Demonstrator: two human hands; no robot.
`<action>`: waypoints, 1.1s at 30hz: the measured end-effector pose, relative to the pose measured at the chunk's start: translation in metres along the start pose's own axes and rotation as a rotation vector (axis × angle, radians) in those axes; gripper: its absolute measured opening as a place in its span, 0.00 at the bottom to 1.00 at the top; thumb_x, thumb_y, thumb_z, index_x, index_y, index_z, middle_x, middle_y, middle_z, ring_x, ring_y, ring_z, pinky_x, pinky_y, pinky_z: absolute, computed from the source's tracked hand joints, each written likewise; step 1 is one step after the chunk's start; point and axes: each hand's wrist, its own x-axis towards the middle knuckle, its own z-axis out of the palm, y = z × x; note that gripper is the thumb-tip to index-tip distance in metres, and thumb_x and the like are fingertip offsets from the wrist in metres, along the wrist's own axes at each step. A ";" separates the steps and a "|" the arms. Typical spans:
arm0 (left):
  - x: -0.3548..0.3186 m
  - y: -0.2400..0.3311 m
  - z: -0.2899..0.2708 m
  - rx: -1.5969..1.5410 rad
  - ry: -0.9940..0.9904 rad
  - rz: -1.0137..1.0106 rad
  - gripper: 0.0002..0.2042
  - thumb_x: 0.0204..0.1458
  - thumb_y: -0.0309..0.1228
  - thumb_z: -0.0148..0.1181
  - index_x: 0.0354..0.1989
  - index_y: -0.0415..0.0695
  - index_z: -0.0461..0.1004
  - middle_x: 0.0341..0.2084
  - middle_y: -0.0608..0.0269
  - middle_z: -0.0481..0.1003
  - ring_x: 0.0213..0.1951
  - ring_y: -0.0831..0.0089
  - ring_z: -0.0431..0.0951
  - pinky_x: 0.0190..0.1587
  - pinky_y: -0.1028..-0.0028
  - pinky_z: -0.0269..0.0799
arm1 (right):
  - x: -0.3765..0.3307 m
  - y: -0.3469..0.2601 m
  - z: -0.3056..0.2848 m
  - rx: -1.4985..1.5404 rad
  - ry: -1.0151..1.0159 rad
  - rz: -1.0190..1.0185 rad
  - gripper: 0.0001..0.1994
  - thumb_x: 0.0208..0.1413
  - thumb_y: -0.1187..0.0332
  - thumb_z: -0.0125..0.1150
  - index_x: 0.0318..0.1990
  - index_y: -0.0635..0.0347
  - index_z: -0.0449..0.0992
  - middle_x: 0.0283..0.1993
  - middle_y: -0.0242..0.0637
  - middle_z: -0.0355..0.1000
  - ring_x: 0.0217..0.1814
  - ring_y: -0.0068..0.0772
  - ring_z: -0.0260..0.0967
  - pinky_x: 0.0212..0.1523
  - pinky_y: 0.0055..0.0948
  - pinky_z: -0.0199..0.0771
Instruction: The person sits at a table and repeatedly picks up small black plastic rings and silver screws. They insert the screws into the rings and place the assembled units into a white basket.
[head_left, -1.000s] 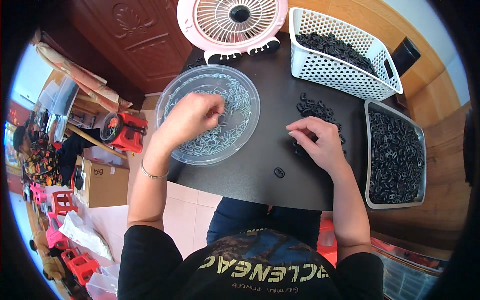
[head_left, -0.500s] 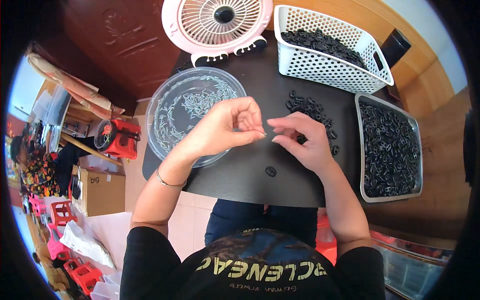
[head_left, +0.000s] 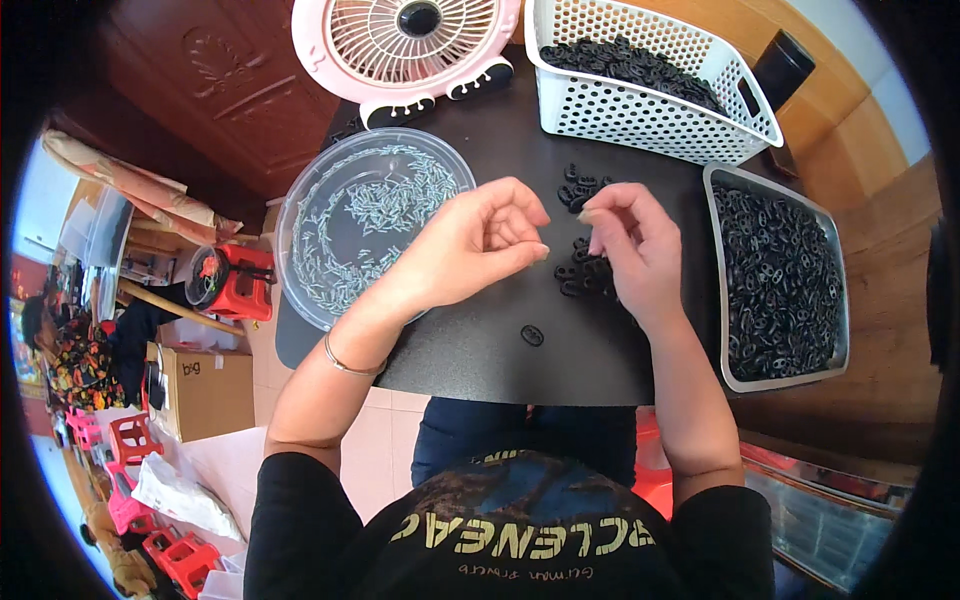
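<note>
My left hand (head_left: pixel 480 245) hovers over the dark tabletop, beside a round clear tub (head_left: pixel 290 235) of small silvery pins (head_left: pixel 395 200). Its fingers are curled, the thumb and forefinger stand apart, and I see nothing between them. To its right, my right hand (head_left: pixel 642 250) has thumb and forefinger pinched together. Anything at those fingertips is too small to make out. Behind and below this hand lie loose black oval pieces (head_left: pixel 582 275), partly hidden by it. One single black oval piece (head_left: pixel 532 335) lies flat nearer to me.
A pink fan (head_left: pixel 310 60) stands at the back. White perforated basket (head_left: pixel 640 125) and grey-rimmed tray (head_left: pixel 712 270), both holding many black pieces, sit back right and right. A black cylinder (head_left: pixel 782 70) stands behind the basket. On the floor at left are a carton (head_left: pixel 212 395) and red stools (head_left: pixel 245 280).
My right thumb and forefinger have closed from apart, farther from me. My left thumb and forefinger, pinched on a tiny pin earlier, have parted. The whole view has shifted slightly.
</note>
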 end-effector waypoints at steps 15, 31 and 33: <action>0.038 -0.022 0.035 0.996 -0.007 0.298 0.11 0.40 0.23 0.52 0.34 0.45 0.74 0.27 0.58 0.68 0.34 0.59 0.70 0.36 0.64 0.67 | 0.007 0.005 -0.016 0.153 0.171 -0.110 0.07 0.59 0.68 0.45 0.31 0.59 0.64 0.26 0.30 0.65 0.21 0.12 0.58 0.22 0.13 0.58; 0.045 -0.022 0.045 1.157 -0.113 0.505 0.05 0.39 0.27 0.53 0.26 0.43 0.72 0.25 0.62 0.68 0.32 0.65 0.72 0.32 0.67 0.70 | 0.008 0.007 -0.015 0.134 0.182 -0.056 0.07 0.57 0.67 0.49 0.32 0.61 0.66 0.26 0.29 0.65 0.22 0.12 0.58 0.22 0.13 0.58; 0.045 -0.023 0.045 1.191 -0.128 0.537 0.05 0.39 0.26 0.53 0.26 0.43 0.72 0.26 0.63 0.68 0.32 0.66 0.72 0.32 0.68 0.71 | 0.008 0.008 -0.015 0.130 0.184 -0.052 0.07 0.57 0.67 0.49 0.32 0.61 0.66 0.26 0.29 0.65 0.22 0.12 0.58 0.22 0.13 0.59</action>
